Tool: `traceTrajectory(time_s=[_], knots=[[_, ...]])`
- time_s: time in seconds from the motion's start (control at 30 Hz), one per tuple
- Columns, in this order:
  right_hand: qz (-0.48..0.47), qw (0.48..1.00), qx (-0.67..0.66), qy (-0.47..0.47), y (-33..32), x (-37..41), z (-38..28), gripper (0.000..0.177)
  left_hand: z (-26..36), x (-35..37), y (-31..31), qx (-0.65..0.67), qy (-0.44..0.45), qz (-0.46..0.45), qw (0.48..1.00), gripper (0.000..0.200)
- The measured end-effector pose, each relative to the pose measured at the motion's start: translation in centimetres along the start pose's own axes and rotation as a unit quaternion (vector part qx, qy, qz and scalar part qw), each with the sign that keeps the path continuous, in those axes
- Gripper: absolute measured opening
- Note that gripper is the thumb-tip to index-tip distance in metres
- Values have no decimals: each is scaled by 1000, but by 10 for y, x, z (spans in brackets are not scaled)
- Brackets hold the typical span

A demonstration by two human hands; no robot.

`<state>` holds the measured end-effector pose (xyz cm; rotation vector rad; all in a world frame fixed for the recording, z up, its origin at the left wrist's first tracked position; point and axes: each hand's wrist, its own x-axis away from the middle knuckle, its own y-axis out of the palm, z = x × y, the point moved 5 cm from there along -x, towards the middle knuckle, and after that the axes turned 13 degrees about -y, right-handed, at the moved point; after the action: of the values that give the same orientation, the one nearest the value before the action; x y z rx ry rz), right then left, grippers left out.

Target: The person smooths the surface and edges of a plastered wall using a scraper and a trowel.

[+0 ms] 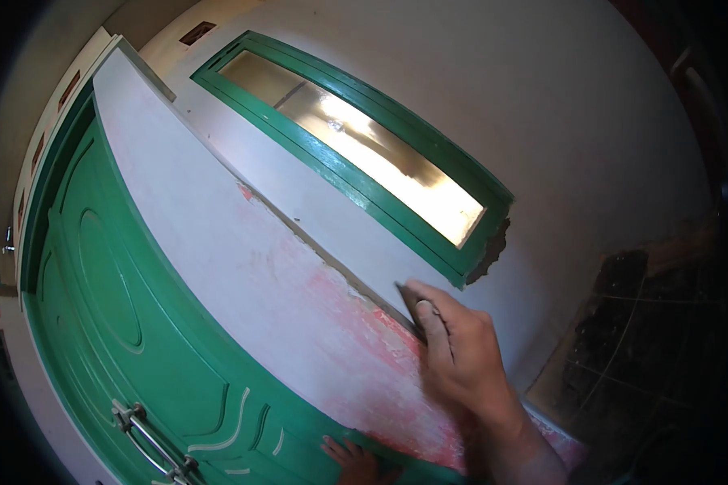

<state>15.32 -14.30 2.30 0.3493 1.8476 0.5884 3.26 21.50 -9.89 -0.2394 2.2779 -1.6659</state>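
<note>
My right hand [461,347] is closed around a thin, flat, dark scraper [410,305], its grip end hidden in my fingers. The scraper is at the wall's corner edge [332,260], where bare grey-brown plaster shows; whether it touches cannot be made out. Beside that edge, the white wall strip [218,218] has worn patches of red paint [380,356], heaviest below my right hand. Low in the view, my left hand [354,465] rests with fingers spread against the green door [170,347]. It holds nothing that I can see.
A green-framed window [356,153] is set in the wall above my right hand, with broken plaster [491,252] at its lower corner. A metal door handle [154,444] sticks out at lower left. Dark tiles [631,347] cover a surface at the right.
</note>
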Motion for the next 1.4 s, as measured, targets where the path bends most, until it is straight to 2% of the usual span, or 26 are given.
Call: traceTrajectory(time_s=[0.03, 0.13, 0.23, 0.27, 0.33, 0.37, 0.43, 0.57, 0.63, 0.67, 0.77, 0.87, 1.07, 1.27, 1.4], knots=[[47, 999, 14, -23, -3, 1, -3, 30, 1, 1, -2, 21, -7, -15, 1000, 66], [54, 964, 167, -201, -4, 3, -31, 37, -3, -1, 2, 54, 0, -31, 998, 69], [25, 958, 176, -225, 1, 13, -54, 42, -18, -8, 24, 39, 8, 4, 999, 72], [45, 964, 152, -215, 2, 15, -54, 42, -22, -9, 28, 28, 9, 21, 999, 74], [85, 972, 107, -193, 3, 19, -53, 41, -2, 0, 1, 44, -20, -40, 998, 76], [90, 983, 76, -144, 3, 20, -50, 40, 4, 3, -7, 53, -35, -70, 996, 77], [98, 994, 12, -46, 2, 22, -46, 40, 0, 3, -5, 50, -23, -58, 997, 80], [81, 975, 113, -172, 12, 21, -40, 45, 10, 6, -15, 9, -27, -44, 999, 85], [59, 965, 150, -205, 18, 26, -40, 47, -24, -9, 33, -69, 6, 50, 996, 86], [66, 962, 164, -208, 21, 28, -38, 46, -26, -10, 36, -107, 22, 97, 989, 87], [86, 953, 200, -212, 30, 31, -36, 43, -39, -17, 49, -82, 16, 36, 996, 87], [99, 949, 220, -205, 36, 30, -37, 38, -1, 1, 3, -13, -10, -30, 999, 85], [83, 946, 257, -178, 44, 27, -36, 34, -1, 1, 1, 51, -38, -52, 997, 81], [73, 944, 266, -182, 45, 29, -33, 38, -4, 1, 6, -9, -23, -16, 1000, 82], [96, 946, 250, -183, 46, 33, -32, 35, -5, -5, 9, -21, -17, -63, 998, 84]])
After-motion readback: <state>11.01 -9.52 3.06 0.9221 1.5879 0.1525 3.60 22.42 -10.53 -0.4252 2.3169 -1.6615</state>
